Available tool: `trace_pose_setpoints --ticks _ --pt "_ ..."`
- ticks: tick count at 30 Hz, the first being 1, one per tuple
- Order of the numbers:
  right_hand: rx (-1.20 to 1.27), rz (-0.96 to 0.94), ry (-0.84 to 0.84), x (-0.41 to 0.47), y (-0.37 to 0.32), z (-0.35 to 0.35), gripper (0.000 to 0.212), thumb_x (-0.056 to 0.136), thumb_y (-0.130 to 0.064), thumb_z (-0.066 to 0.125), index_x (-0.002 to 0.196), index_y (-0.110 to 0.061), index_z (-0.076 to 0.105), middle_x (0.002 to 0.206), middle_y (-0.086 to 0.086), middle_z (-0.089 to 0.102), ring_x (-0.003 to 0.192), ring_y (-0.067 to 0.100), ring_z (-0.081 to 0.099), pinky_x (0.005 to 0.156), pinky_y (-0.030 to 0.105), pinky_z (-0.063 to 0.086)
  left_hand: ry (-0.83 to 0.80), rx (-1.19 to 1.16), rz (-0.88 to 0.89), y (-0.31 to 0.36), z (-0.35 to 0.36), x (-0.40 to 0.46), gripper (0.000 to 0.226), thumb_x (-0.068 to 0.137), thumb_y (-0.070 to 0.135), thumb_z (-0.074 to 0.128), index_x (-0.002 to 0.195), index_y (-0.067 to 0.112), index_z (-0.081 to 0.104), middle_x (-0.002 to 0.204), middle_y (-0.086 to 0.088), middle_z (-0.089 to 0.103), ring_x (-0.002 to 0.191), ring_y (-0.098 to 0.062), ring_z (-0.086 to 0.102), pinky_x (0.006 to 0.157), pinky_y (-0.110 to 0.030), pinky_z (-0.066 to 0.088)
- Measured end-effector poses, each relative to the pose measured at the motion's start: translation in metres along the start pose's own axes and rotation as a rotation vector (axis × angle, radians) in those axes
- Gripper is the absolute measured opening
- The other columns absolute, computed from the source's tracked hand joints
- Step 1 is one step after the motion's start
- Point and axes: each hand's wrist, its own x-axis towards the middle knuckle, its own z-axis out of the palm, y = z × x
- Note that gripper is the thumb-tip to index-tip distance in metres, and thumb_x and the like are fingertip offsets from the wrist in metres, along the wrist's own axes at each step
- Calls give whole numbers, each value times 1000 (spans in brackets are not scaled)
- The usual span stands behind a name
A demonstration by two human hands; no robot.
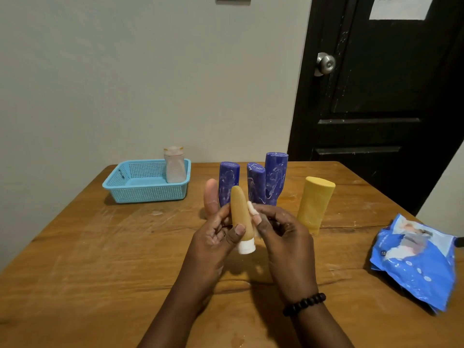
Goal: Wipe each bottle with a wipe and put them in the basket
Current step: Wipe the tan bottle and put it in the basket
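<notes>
Wooden table, brown and scuffed with pale streaks, spans the view; a black door stands behind it at far right. A light blue plastic basket sits at far left on the table, with one pale squat bottle upright in its right rear corner. A blue wipes packet lies crumpled at the near right edge. Three purple marbled bottles stand cap-down in a cluster at far centre; a yellow bottle stands cap-down just to their right, and a pink tube stands left of them, partly hidden. The left hand is curled around a tan tube with a white cap, cap pointing down, thumb pressed on its front, held above table centre. The right hand is closed on a small whitish wipe, touching the tube's right side. A dark bead bracelet circles the right wrist.
</notes>
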Motion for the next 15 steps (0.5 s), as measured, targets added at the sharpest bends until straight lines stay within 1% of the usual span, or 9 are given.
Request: trace_pose_setpoints --ticks 2,3,5,6,8,10,12,13,15 --pt "-12 -49 18 4 -7 0 22 90 -16 66 109 -27 72 109 -12 69 106 4 63 88 30 55 10 0 2 -1 -2 1 51 93 15 65 141 23 51 128 1 68 119 -16 64 104 -44 50" --pt "-43 -93 5 8 -12 0 25 90 -13 65 111 -26 71 111 -12 67 107 3 61 88 25 54 6 2 7 -2 -3 2 53 91 16 67 140 24 51 127 1 68 119 -16 64 103 -43 51" --pt "-153 -193 -96 13 -19 1 31 88 -4 63 111 -24 71 112 -9 65 107 1 59 86 15 51 4 -27 28 -2 -2 1 59 87 15 69 140 29 48 124 7 69 118 -12 64 97 -35 54" --pt "-210 -227 -168 14 -22 1 34 87 -1 63 110 -25 71 112 -8 64 106 0 59 85 13 50 -1 -57 49 -3 -3 2 66 85 14 69 144 32 43 127 10 68 120 -12 63 94 -34 55" --pt "-270 -231 -279 14 -22 0 38 85 3 63 108 -26 71 110 -11 63 104 -1 58 85 14 51 -9 -118 89 -5 -5 4 79 86 14 73 150 38 33 141 12 57 127 -16 58 90 -39 56" --pt "-209 -171 -290 13 -20 -7 33 86 3 62 102 -24 74 108 -11 65 103 2 60 86 20 53 52 -197 92 -8 -8 7 72 85 18 74 142 45 39 149 3 50 125 -20 60 80 -39 58" --pt "-60 -57 -223 11 -17 -16 28 88 0 61 99 -22 76 106 -9 70 102 5 63 87 28 54 174 -312 36 -6 -10 8 61 80 17 71 129 39 44 135 -11 60 106 -19 69 68 -33 59" --pt "14 12 -178 10 -16 -19 27 89 -2 61 100 -22 76 106 -8 72 102 6 64 86 30 54 219 -355 14 -8 -11 10 58 76 15 69 124 35 42 127 -15 64 98 -19 71 66 -32 59" --pt "215 176 -127 8 -15 -23 24 89 -9 62 104 -22 75 109 -6 72 103 11 66 82 30 54 264 -385 0 -10 -14 12 58 74 15 69 122 28 39 120 -18 65 96 -22 72 70 -35 61"
